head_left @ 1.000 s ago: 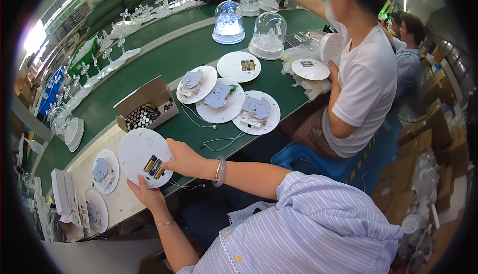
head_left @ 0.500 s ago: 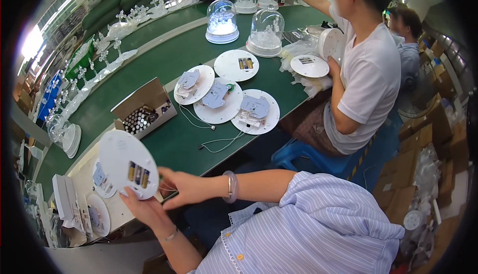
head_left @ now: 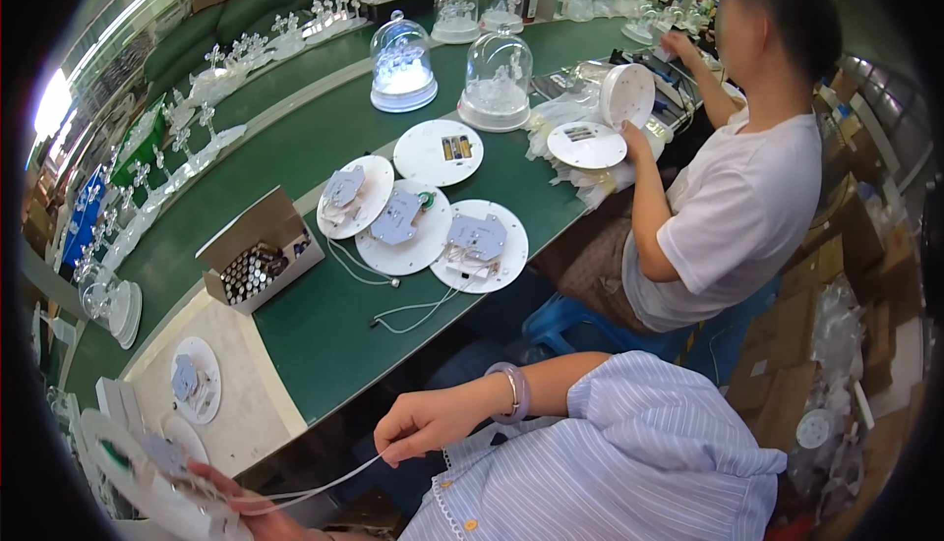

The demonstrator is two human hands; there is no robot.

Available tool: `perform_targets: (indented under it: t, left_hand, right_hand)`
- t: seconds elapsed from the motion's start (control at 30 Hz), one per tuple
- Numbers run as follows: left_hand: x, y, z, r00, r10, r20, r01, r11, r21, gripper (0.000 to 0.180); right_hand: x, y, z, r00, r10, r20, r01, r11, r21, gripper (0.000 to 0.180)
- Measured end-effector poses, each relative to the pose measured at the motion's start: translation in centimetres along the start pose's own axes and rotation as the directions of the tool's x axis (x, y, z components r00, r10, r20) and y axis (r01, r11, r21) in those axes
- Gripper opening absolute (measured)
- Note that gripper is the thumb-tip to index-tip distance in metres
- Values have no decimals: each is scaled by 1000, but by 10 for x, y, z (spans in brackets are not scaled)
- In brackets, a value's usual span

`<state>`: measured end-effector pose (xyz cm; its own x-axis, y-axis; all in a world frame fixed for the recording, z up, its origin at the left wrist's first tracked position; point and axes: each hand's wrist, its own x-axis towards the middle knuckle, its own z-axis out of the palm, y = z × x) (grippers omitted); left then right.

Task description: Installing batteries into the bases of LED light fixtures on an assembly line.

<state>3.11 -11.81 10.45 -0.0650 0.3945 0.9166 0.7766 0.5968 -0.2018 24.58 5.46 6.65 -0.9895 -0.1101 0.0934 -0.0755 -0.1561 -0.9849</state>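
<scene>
At the lower left, my left hand (head_left: 258, 513) grips a round white base disc (head_left: 116, 450), tilted so that its circuit-board side shows. Parts of that disc are blurred and dark toward the picture's rim. A thin white cable (head_left: 329, 483) runs from the disc across to my right hand (head_left: 425, 427), whose fingers pinch its end. Closest to the held disc, on the pale board, lies another white disc with a grey-blue circuit board (head_left: 185, 377). Part of a further white disc (head_left: 185, 435) shows below it.
An open box of batteries (head_left: 261, 270) stands on the green table (head_left: 324, 364). Several discs, one with batteries (head_left: 439, 152), lie beyond it. Glass domes (head_left: 402, 69), one lit, stand at the back. A co-worker in a white shirt (head_left: 744, 197) sits at right, holding a disc (head_left: 587, 146).
My left hand has lowered the disc leftward and turned it from its battery side to its circuit side. My right hand has moved away, drawing out the cable. The co-worker's arm has pulled back.
</scene>
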Motion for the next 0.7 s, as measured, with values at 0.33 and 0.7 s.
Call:
perform_targets:
  t: [0.33, 0.7]
  left_hand:
    - [-75, -54, 13, 787, -497, 366, 558, 826, -78, 37]
    - [-83, -49, -21, 825, -477, 303, 363, 858, 364, 29]
  right_hand:
    - [-12, -11, -6, 992, -99, -83, 111, 982, 155, 23]
    - [-7, -22, 3, 985, -87, -151, 86, 996, -11, 21]
